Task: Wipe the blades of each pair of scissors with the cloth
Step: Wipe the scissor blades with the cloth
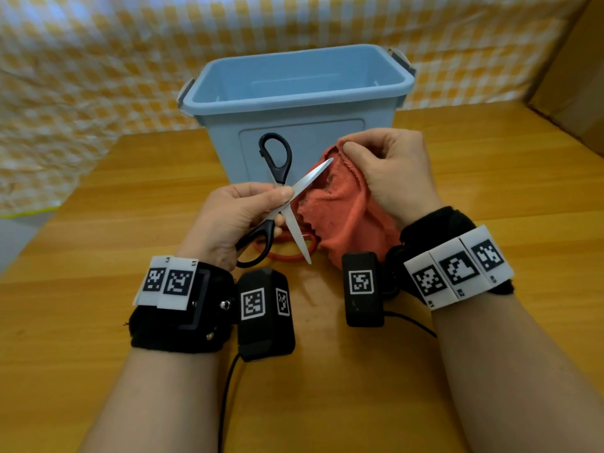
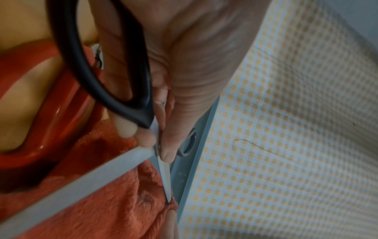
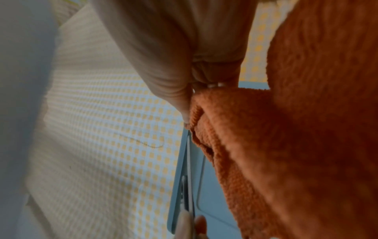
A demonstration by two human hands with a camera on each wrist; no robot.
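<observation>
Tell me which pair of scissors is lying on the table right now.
The red-handled scissors, flat on the wooden table under the hands. The black-handled scissors are held up, blades open, by the left hand.

You are sitting at a wooden table (image 1: 490, 354) in what is looking like a home room. A yellow checked cloth (image 1: 81, 60) is hanging across the top of the frame, a blue plastic storage box (image 1: 294, 125) is standing at the centre, and cardboard (image 1: 575, 76) is leaning at the upper right.
</observation>
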